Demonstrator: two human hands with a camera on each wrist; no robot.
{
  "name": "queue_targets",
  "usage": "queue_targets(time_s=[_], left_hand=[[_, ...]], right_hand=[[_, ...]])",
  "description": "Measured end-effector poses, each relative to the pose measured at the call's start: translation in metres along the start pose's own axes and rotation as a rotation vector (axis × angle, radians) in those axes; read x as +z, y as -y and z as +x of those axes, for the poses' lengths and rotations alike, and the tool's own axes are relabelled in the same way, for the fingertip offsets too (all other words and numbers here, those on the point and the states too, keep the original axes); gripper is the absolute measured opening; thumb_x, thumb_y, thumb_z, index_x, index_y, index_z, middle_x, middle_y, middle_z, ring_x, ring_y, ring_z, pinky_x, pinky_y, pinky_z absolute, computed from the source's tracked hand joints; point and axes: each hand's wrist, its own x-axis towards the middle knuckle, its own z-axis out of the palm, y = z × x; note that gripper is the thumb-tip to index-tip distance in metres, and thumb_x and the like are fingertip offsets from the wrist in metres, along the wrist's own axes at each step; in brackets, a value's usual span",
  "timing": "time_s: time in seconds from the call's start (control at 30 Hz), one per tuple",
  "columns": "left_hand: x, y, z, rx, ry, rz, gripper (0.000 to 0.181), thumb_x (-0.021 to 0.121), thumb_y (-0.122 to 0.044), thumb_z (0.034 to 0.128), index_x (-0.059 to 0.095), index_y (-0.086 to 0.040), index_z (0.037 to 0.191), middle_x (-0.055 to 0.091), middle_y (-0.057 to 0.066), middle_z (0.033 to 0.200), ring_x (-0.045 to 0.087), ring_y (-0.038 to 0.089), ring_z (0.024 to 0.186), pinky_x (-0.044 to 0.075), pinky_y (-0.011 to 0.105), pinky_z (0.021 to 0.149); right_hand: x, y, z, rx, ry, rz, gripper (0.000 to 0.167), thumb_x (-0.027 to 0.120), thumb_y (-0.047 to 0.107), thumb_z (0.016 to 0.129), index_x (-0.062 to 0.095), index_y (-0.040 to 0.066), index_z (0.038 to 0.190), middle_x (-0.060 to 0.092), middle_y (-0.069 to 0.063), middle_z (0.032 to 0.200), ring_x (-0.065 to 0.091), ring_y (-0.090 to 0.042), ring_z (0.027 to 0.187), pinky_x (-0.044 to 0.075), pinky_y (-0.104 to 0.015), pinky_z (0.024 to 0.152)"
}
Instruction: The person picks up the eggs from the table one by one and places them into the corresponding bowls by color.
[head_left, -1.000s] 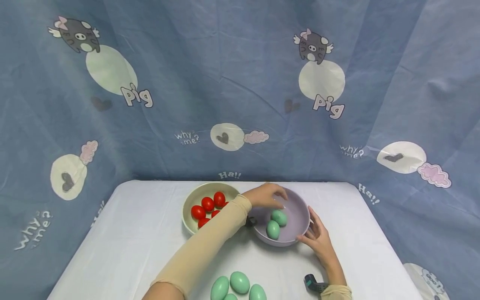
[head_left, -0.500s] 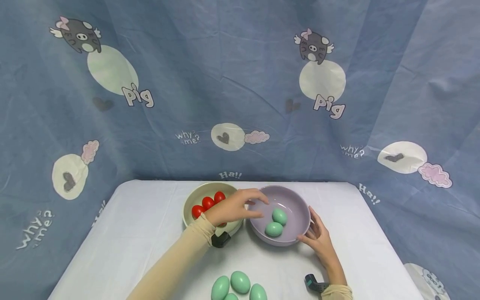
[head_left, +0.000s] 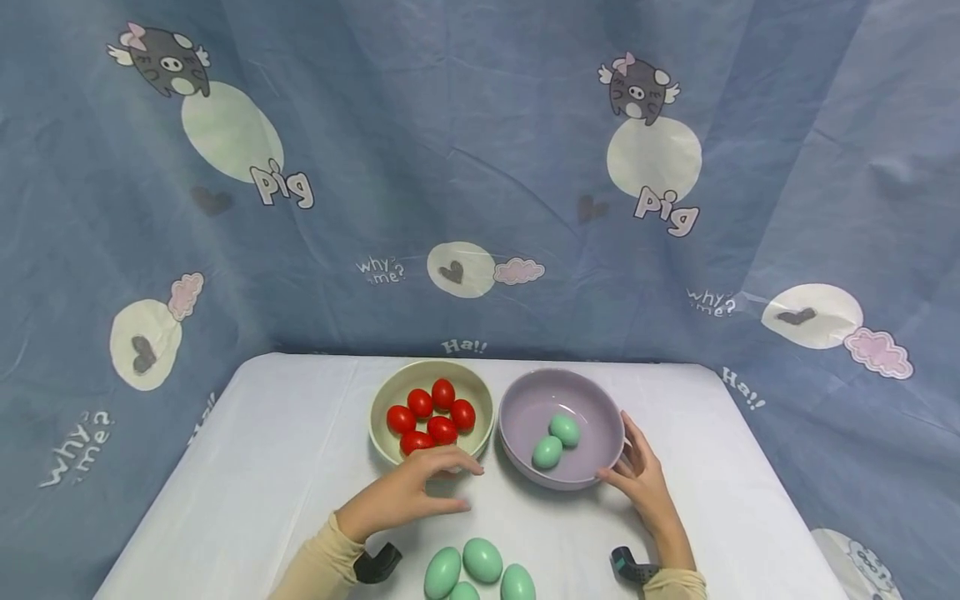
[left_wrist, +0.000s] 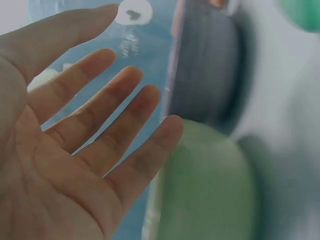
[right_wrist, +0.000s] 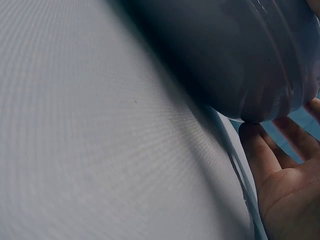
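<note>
Landmark = lilac-purple, smooth round bowl (head_left: 528,412) on the white cloth-covered table (head_left: 300,417). In it: 2 mint-green, smooth egg-shaped pieces (head_left: 547,452), lying together.

R hand (head_left: 647,483) is at the purple bowl's R side, thumb & fingers spread, fingertips touching its outer wall; thumb tip by the rim, front R.

L hand (head_left: 401,497) is L of & in front of the purple bowl, well apart from it: holds nothing, thumb & fingers spread, palm side twd bowl in head view. It overlaps the front edge of the pale-green round bowl (head_left: 405,383); can't tell if they touch. Pale-green bowl sits just L of the purple bowl, w/ 6 glossy red egg-shaped pieces (head_left: 442,430) visible in it.

4 more green eggs (head_left: 482,560) lie on table, front-L of the purple bowl, some cut off by frame edge.

Both arms: beige sleeves (head_left: 318,567), black wrist devices (head_left: 377,564). Behind purple bowl: blue cloth backdrop (head_left: 510,125) w/ pig prints & lettering, e.g. "pig", "Ha!!".
</note>
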Motion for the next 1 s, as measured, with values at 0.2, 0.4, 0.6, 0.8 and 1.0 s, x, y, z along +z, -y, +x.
queue_targets(time_s=[0.2, 0.4, 0.6, 0.8, 1.0], left_hand=[[0.018, 0.020, -0.034, -0.052, 0.026, -0.064, 0.039, 0.081, -0.022, 0.0900, 0.068, -0.015, 0.126, 0.072, 0.007, 0.125, 0.067, 0.022, 0.117, 0.061, 0.035, 0.097], [0.033, 0.026, -0.053, -0.057, 0.045, -0.099, 0.044, 0.081, -0.031, 0.0898, 0.067, -0.011, 0.127, 0.071, 0.008, 0.126, 0.066, 0.023, 0.116, 0.059, 0.034, 0.100], [0.045, 0.026, -0.066, -0.024, 0.059, -0.110, 0.046, 0.083, -0.024, 0.0879, 0.066, -0.013, 0.129, 0.070, 0.005, 0.127, 0.066, 0.017, 0.115, 0.057, 0.029, 0.100], [0.052, 0.026, -0.071, -0.143, 0.109, -0.191, 0.043, 0.083, -0.027, 0.0875, 0.071, -0.021, 0.129, 0.069, -0.003, 0.130, 0.060, 0.001, 0.119, 0.054, 0.022, 0.103], [0.057, 0.026, -0.075, -0.178, 0.114, -0.233, 0.037, 0.080, -0.029, 0.0895, 0.074, -0.023, 0.125, 0.070, -0.005, 0.129, 0.058, 0.001, 0.121, 0.049, 0.021, 0.104]], right_hand=[[0.000, 0.000, 0.000, 0.014, -0.007, -0.006, 0.104, 0.080, -0.003, 0.083, 0.021, 0.020, 0.166, 0.022, -0.014, 0.172, 0.030, -0.047, 0.152, 0.043, -0.011, 0.107], [-0.001, 0.001, 0.000, 0.016, -0.009, 0.004, 0.104, 0.080, -0.003, 0.084, 0.022, 0.020, 0.166, 0.023, -0.015, 0.172, 0.029, -0.047, 0.153, 0.043, -0.010, 0.107], [0.000, 0.001, -0.002, 0.019, -0.009, 0.003, 0.104, 0.080, -0.004, 0.084, 0.022, 0.021, 0.166, 0.022, -0.014, 0.172, 0.030, -0.047, 0.153, 0.043, -0.010, 0.107], [-0.001, 0.002, -0.001, 0.021, -0.007, 0.000, 0.104, 0.080, -0.003, 0.083, 0.022, 0.021, 0.166, 0.023, -0.014, 0.172, 0.030, -0.046, 0.153, 0.043, -0.010, 0.107], [-0.001, 0.000, -0.001, 0.024, -0.005, -0.004, 0.104, 0.080, -0.002, 0.084, 0.022, 0.022, 0.166, 0.023, -0.014, 0.172, 0.030, -0.047, 0.153, 0.043, -0.010, 0.107]])
